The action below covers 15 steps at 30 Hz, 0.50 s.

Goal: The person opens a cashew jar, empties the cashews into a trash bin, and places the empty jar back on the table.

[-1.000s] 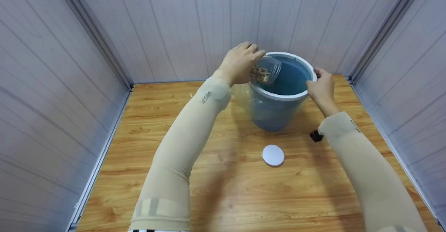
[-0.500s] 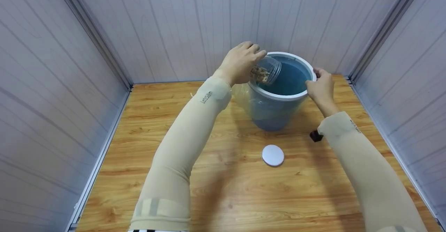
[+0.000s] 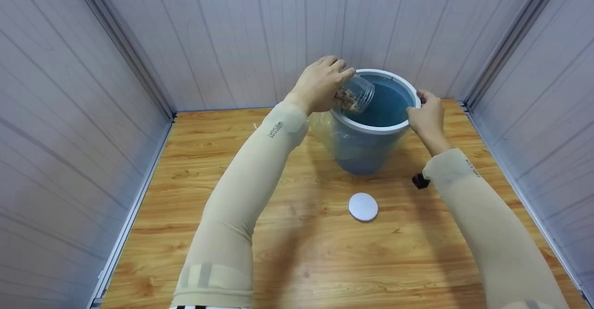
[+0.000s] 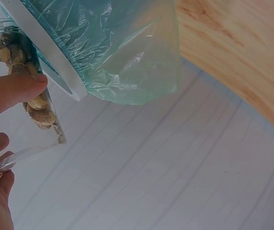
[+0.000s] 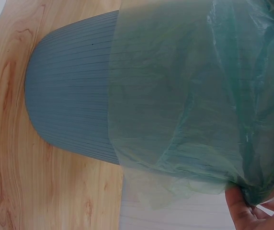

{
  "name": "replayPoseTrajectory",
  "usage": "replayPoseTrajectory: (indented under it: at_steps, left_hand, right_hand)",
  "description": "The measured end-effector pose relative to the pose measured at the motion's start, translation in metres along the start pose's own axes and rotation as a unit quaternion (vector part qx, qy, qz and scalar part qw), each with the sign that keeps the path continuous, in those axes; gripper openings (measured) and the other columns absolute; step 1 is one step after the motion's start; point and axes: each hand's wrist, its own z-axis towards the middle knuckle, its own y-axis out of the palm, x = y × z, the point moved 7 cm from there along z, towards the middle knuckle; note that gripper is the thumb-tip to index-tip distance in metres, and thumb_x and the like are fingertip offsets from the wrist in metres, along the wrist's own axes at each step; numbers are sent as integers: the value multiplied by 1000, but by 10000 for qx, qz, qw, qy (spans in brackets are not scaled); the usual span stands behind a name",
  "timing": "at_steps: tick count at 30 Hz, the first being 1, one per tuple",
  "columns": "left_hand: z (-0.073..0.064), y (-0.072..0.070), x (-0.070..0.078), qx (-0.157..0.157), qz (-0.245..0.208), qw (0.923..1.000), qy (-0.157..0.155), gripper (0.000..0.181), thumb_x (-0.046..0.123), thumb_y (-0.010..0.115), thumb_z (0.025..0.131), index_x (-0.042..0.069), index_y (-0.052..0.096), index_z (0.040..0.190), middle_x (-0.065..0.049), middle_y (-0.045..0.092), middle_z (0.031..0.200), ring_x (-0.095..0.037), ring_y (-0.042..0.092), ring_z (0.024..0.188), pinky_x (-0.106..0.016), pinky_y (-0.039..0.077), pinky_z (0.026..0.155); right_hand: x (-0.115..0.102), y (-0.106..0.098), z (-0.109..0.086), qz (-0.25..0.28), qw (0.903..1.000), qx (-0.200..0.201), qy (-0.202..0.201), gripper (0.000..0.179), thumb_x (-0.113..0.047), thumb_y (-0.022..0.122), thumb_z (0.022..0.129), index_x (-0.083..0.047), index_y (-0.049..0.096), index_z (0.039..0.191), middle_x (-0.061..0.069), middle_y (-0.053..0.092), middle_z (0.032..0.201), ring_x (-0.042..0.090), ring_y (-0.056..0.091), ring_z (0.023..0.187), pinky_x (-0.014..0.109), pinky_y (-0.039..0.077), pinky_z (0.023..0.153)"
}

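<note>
In the head view my left hand [image 3: 320,84] grips a clear plastic jar [image 3: 361,86] tipped on its side, its threaded mouth over the left part of the trash can's opening. Brown and tan shell-like pieces [image 4: 39,103] lie along the jar's lower wall, and my thumb presses across that wall in the left wrist view. The blue trash can [image 3: 364,156] has a white rim ring [image 3: 371,130] and a thin greenish bag [image 5: 175,96] folded down over its outside. My right hand [image 3: 427,116] pinches the rim at the right, thumb toward the inside, fingers partly hidden behind.
A round white lid [image 3: 363,207] lies on the wood-grain surface [image 3: 209,197] in front of the trash can. Beside the right sleeve is a small black object [image 3: 420,181]. Pale panel walls [image 3: 232,35] enclose the back and both sides.
Both hands, the jar and the trash can keep their places. Inside the tipped jar the brown pieces lie slightly differently.
</note>
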Motion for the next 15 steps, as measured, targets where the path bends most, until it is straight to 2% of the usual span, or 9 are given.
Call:
replayPoseTrajectory:
  at_steps: [9, 15]
  left_hand:
    - [1, -4, 0, -23, 131, 9999, 79, 64, 10, 74, 96, 14, 53, 157, -14, 60, 155, -33, 54, 145, -41, 37, 132]
    - [1, -5, -1, -37, 181, 9998, 120, 64, 9, 72, 97, 14, 53, 158, -14, 60, 156, -34, 53, 146, -42, 37, 133]
  right_hand:
    - [0, 0, 0, 20, 10000, -14, 14, 64, 3, 51, 98, 8, 43, 161, 29, 53, 160, 39, 53, 147, 50, 45, 125]
    - [-1, -2, 0, -64, 10000, 76, -4, 63, 3, 52, 97, 8, 47, 159, 29, 57, 156, 37, 56, 143, 49, 48, 123]
